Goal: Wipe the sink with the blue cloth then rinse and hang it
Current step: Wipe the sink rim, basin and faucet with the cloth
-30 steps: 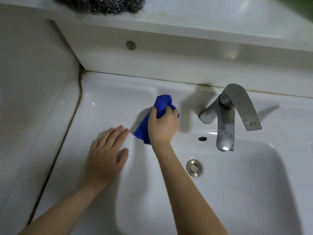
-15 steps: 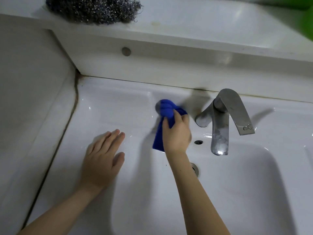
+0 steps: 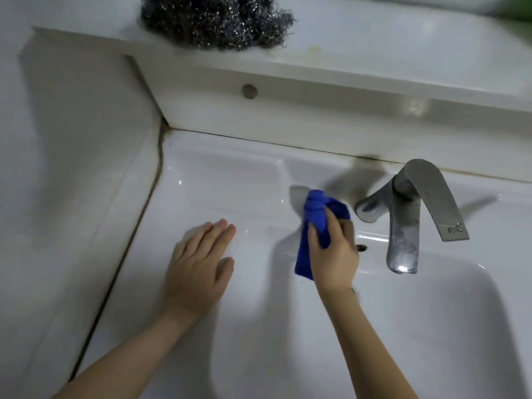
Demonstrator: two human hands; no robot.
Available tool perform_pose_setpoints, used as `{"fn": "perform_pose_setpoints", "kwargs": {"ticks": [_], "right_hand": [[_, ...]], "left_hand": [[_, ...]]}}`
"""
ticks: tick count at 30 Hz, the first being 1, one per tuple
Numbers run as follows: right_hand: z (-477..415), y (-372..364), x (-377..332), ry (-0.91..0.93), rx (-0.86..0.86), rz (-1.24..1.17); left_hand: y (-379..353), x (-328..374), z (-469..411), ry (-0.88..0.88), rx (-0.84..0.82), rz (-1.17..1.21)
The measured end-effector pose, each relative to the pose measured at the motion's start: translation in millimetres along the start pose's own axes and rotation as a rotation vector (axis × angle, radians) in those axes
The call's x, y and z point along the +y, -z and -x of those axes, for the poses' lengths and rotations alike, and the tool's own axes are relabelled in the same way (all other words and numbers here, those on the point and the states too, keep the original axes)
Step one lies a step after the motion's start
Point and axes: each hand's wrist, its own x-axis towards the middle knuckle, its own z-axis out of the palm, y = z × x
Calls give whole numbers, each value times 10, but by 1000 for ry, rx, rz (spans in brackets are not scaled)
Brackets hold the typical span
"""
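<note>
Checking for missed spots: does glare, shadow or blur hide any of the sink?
Head view: dim overall; small glare streaks on the sink beside the faucet; dark shadows of the blue cloth, right hand and left hand mask parts of the rim; the ledge edges bow from the wide lens; no serious blur.

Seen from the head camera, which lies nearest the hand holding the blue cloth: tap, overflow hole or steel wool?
1. Overflow hole, just right of the right hand gripping the blue cloth.
2. Tap, farther right.
3. Steel wool, up on the back ledge.
</note>
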Motion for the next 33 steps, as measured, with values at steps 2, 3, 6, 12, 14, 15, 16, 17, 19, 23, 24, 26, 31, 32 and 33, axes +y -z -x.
{"fn": "perform_pose_setpoints", "kwargs": {"ticks": [2,3,6,12,14,15,16,17,19,23,24,26,31,32,33], "right_hand": [[-163,-62,-48,-161,79,-7],[-236,-120,-121,-189,75,-12],[-226,-272,-374,14,-50,-32],[-46,169,-153,-42,-327,-413],[323,344,0,-147,-219,-570],[492,360,55,-209,-161,-617],[592,309,90,-277,-117,-645],[618,214,90,-334,-86,-663],[557,-57,-18,-354,-42,-663],[571,-556,-375,-274,-12,-576],[624,-606,-421,-237,-33,-567],[699,-621,-433,-109,-140,-560],[1004,-245,-137,-134,-698,-632],[1152,-103,-27,-99,-791,-598],[1301,60,80,-13,-889,-519]], "left_hand": [[-11,-3,-8,-3,10,3],[-17,-1,-5,-4,15,4],[-7,-3,-1,-1,6,-1],[38,21,7,-1,-27,-5],[46,26,10,9,-40,0],[47,27,18,13,-42,-1],[45,25,23,13,-40,-3],[39,19,21,10,-37,-5],[17,6,15,1,-40,-9],[-5,-14,6,-26,-16,-13],[-4,-15,6,-33,-15,-9],[-15,-23,6,-35,-10,-8],[-2,-23,15,-37,-8,7],[10,-18,17,-39,-10,5],[25,-11,13,-39,-17,2]]}}
